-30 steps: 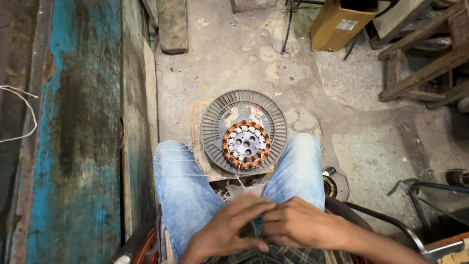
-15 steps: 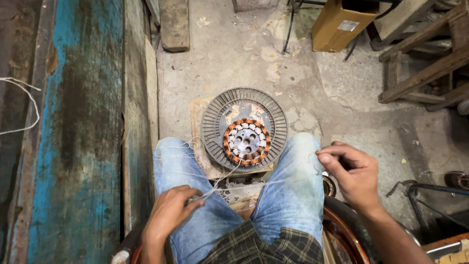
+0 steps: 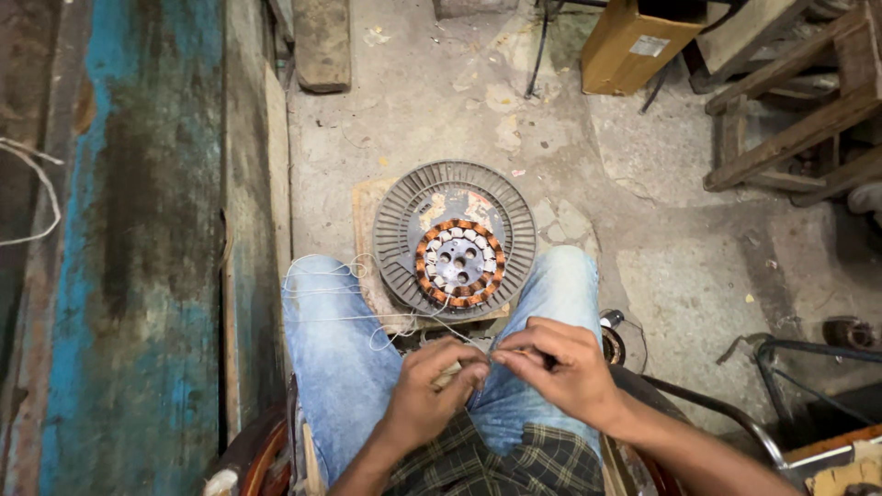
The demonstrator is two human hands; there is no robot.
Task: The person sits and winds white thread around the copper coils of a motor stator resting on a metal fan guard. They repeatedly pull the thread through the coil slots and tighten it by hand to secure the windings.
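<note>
Both hands, left hand (image 3: pixel 430 390) and right hand (image 3: pixel 562 370), meet low centre, pinching thin white thread (image 3: pixel 322 292) taut above the lap. Stator disc (image 3: pixel 455 241) lies flat on the floor between the knees, within reach.

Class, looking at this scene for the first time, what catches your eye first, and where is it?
The round grey motor disc with its ring of copper coils lies on the floor between the knees. Just below it, the left hand and right hand meet, pinching thin white thread looped over the left knee.

Bare concrete floor (image 3: pixel 698 276), stained. Mid-frame: flat board (image 3: pixel 367 230) w/ round ribbed motor plate (image 3: pixel 404 220) on top. Top centre: wood block (image 3: pixel 322 37). Upper right: cardboard box (image 3: pixel 634 46).
</note>
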